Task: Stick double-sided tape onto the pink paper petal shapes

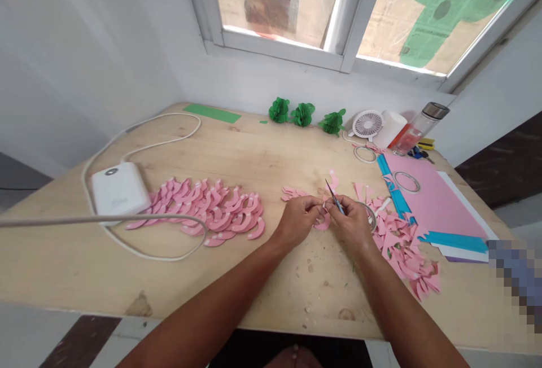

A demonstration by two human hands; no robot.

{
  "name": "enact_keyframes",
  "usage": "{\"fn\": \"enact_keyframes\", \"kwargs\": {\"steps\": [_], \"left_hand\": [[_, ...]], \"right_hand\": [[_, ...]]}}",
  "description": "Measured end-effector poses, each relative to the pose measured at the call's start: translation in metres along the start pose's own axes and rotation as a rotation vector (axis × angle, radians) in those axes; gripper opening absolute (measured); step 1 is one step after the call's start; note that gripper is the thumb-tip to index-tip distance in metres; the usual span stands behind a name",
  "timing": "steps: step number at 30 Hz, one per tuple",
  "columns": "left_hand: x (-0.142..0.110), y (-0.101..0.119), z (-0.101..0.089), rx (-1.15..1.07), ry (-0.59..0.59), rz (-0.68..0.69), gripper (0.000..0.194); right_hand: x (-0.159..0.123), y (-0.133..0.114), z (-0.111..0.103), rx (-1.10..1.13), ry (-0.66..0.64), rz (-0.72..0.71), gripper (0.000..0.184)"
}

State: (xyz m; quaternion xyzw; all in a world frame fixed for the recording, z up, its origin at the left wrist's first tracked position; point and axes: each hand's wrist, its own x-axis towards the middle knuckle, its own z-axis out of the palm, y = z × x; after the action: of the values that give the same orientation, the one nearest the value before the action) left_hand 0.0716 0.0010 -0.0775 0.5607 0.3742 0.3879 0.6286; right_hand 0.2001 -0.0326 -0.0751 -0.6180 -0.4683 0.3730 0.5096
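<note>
Scissors (335, 197) are in my right hand (352, 222), their dark blades pointing up and away to the left. My left hand (300, 219) is closed in a pinch on a curved pink paper piece (324, 223), its fingertips meeting those of my right hand. The fingers partly hide the piece. Just beyond the hands lies another curved pink piece (333, 177). Small pink paper strips (293, 193) rest behind my left hand. A roll of tape (371, 217) is partly covered by my right hand.
Overlapping curved pink pieces (220, 213) lie left, beside a white power bank (119, 190) and a looping cable (169, 256). Pink scraps (402, 246) and pink sheets (436, 201) are right. Behind stand green paper clusters (302, 114), a fan (367, 125) and a bottle (419, 129).
</note>
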Motion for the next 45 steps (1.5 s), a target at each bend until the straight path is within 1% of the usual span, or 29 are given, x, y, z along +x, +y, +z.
{"fn": "enact_keyframes", "kwargs": {"steps": [6,13,18,22,29,35,41,45], "left_hand": [[0.0001,-0.0028,-0.0005,0.019,-0.01,0.006,0.015],[-0.0013,-0.0042,-0.0007,0.062,-0.004,0.045,0.017],[-0.0001,-0.0047,-0.0006,0.055,0.024,0.02,0.016],[0.0014,-0.0063,-0.001,0.052,0.047,-0.004,0.016],[0.0011,-0.0076,-0.0028,0.095,0.062,0.052,0.016],[0.0012,-0.0093,-0.0037,0.151,0.08,0.092,0.016],[0.0008,-0.0075,-0.0028,0.102,0.07,0.066,0.016],[0.0006,-0.0051,-0.0039,0.122,0.038,0.059,0.018]], "right_hand": [[-0.0013,-0.0005,0.0017,0.012,0.011,-0.02,0.016],[-0.0015,0.0032,0.0015,-0.01,0.025,-0.031,0.016],[-0.0013,0.004,0.0019,-0.029,0.016,-0.057,0.016],[-0.0022,0.0005,0.002,-0.091,0.014,-0.095,0.017],[-0.0047,-0.0026,0.0015,-0.196,0.03,-0.164,0.018],[-0.0068,-0.0049,0.0017,-0.243,0.042,-0.176,0.021],[-0.0068,-0.0049,0.0012,-0.262,0.055,-0.209,0.018],[-0.0068,-0.0046,0.0008,-0.266,0.055,-0.217,0.016]]}}
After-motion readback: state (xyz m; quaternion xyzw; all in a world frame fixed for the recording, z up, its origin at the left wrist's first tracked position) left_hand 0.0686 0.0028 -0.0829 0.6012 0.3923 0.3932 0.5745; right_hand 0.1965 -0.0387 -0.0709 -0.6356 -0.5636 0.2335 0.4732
